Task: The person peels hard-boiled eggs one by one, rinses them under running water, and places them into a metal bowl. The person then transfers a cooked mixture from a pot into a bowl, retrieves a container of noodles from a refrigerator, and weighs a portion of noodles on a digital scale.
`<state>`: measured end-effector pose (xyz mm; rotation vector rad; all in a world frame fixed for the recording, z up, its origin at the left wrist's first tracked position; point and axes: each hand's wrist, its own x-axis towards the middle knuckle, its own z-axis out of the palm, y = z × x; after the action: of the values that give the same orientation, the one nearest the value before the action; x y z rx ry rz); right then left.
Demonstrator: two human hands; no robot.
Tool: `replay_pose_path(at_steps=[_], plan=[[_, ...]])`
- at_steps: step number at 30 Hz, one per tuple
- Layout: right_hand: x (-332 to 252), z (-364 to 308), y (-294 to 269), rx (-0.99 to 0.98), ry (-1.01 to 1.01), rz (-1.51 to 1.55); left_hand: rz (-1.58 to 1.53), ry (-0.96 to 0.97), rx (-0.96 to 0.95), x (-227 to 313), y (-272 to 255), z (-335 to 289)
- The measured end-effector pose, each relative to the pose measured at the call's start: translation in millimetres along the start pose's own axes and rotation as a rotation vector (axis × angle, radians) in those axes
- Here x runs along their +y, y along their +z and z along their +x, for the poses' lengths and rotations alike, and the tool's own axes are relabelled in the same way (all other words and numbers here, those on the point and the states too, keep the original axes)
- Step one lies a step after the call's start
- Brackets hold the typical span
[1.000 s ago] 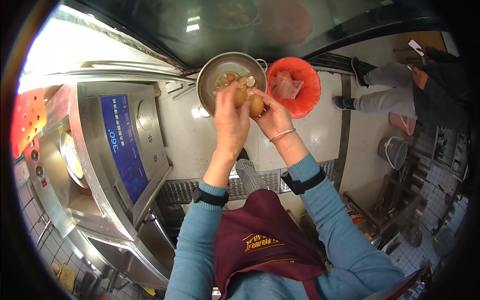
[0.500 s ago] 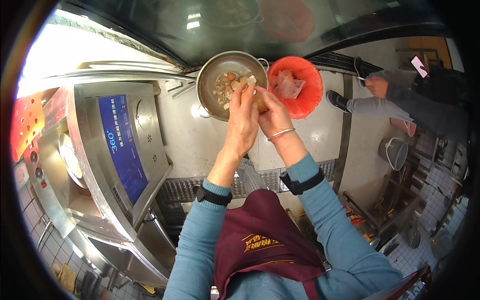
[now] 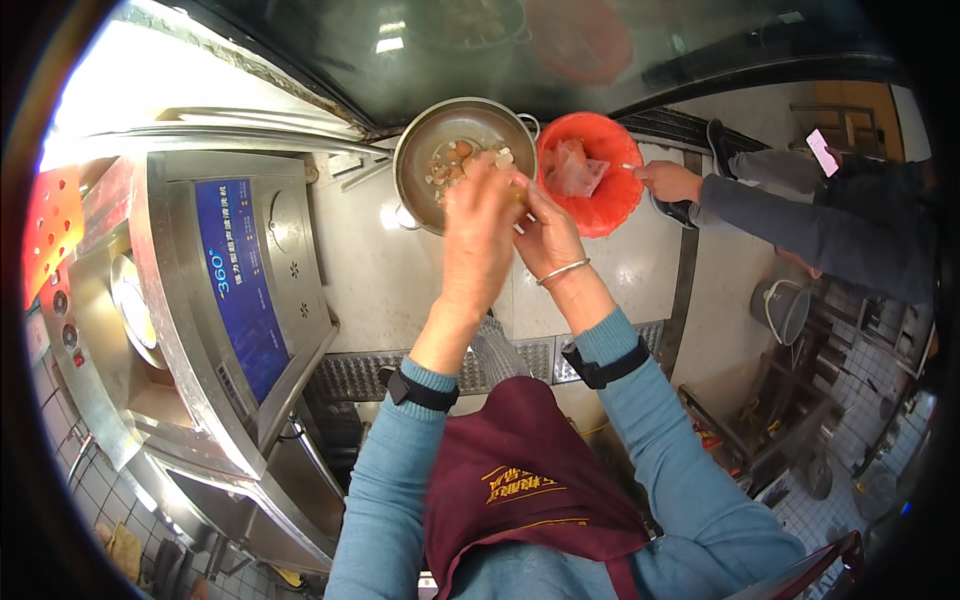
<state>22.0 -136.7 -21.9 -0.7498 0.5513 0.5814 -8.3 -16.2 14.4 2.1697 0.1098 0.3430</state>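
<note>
My left hand [image 3: 480,235] and my right hand [image 3: 547,238] are pressed together, fingers closed around a small brown egg-like thing that is almost wholly hidden between them. They are held over the near rim of a round steel pot [image 3: 412,150] on the pale floor. The pot holds brown and white bits like shell and a brown egg [image 3: 461,149]. A silver bangle [image 3: 562,272] circles my right wrist. Beside the pot stands a red basin [image 3: 605,222] with a crumpled clear plastic bag [image 3: 576,168] in it.
Another person's hand [image 3: 668,181] touches the red basin's right rim; that person crouches at the right with a phone [image 3: 823,152]. A steel machine with a blue panel [image 3: 235,285] stands at my left. A floor drain grate [image 3: 350,375] runs below; a grey bucket [image 3: 783,310] sits right.
My hands moved forward from above the floor to over the pot and closed together, hiding the brown thing. The other person's hand reached in to the red basin.
</note>
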Motion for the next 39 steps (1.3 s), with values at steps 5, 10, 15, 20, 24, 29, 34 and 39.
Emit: replay_pose_path(at_steps=[5,10,15,20,24,29,34,39], plan=[[-0.7,-0.4,0.9,-0.012,0.06,0.041,-0.136,-0.161,0.15,-3.3,-1.0,-6.2],[1.0,1.1,2.0,-0.048,0.003,-0.165,-0.13,-0.017,-0.04,-9.6,-6.0,-6.5],[4.9,4.3,2.0,0.027,0.061,0.006,-0.088,-0.11,0.196,-9.2,-9.3,-9.6],[9.7,5.6,-0.7,0.086,0.096,0.061,-0.096,-0.104,0.197,-6.1,-1.7,-18.0],[8.5,6.3,-1.2,0.05,0.1,0.027,-0.102,-0.096,0.083,-9.0,-1.0,-18.7],[0.2,-0.5,7.0,-0.05,-0.133,-0.318,-0.485,-0.594,0.086,-17.9,-15.9,-8.7],[-9.3,-8.7,17.6,-0.161,-0.369,-0.938,-0.35,-0.476,-0.149,-22.0,-18.5,-1.4],[-13.8,-8.3,18.3,-0.169,-0.342,-0.932,-0.365,-0.385,-0.147,-24.8,-6.9,-2.5]])
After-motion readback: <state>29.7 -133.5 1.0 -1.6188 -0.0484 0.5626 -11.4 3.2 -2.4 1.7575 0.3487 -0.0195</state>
